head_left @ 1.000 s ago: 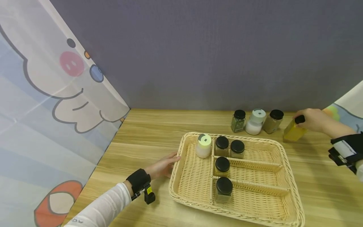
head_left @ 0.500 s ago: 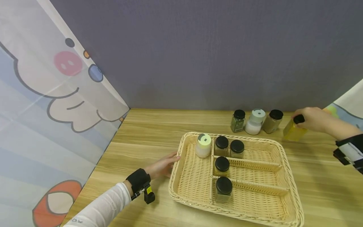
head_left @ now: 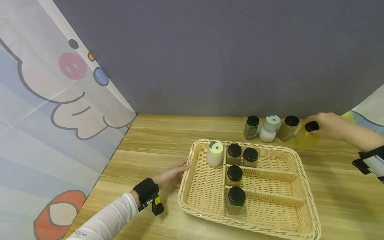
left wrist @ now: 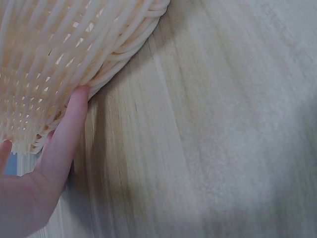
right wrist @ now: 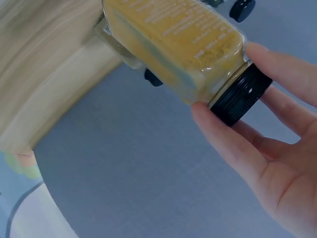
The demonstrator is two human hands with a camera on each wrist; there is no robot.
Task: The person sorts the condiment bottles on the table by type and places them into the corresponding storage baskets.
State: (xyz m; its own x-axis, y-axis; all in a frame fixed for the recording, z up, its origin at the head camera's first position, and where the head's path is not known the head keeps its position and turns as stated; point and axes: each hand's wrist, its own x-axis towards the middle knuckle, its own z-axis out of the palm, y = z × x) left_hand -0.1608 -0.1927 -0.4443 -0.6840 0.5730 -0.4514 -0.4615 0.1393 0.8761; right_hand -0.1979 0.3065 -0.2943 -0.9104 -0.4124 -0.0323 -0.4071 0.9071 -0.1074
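Note:
My right hand (head_left: 333,127) pinches the black lid of a spice jar (right wrist: 183,34) filled with yellow powder, thumb and fingers on either side of the cap. The square glass jar tilts close over the table at the back right. My left hand (head_left: 172,175) rests against the left side of a wicker basket (head_left: 182,190); in the left wrist view a straight finger (left wrist: 74,114) touches its braided edge. Inside the basket, a white jar with a pale green lid (head_left: 214,155) stands in the long left compartment. Several black-lidded jars (head_left: 236,196) stand in the right-hand compartments.
Left of the held jar, a brown-powder jar (head_left: 288,129), a white-lidded jar of white grains (head_left: 269,130) and a jar of green herbs (head_left: 252,128) stand in a row. A grey panel (head_left: 210,60) rises behind the wooden table (head_left: 144,150).
My right hand has drawn the yellow jar slightly left, toward the brown-powder jar. The left hand and the basket have stayed in place.

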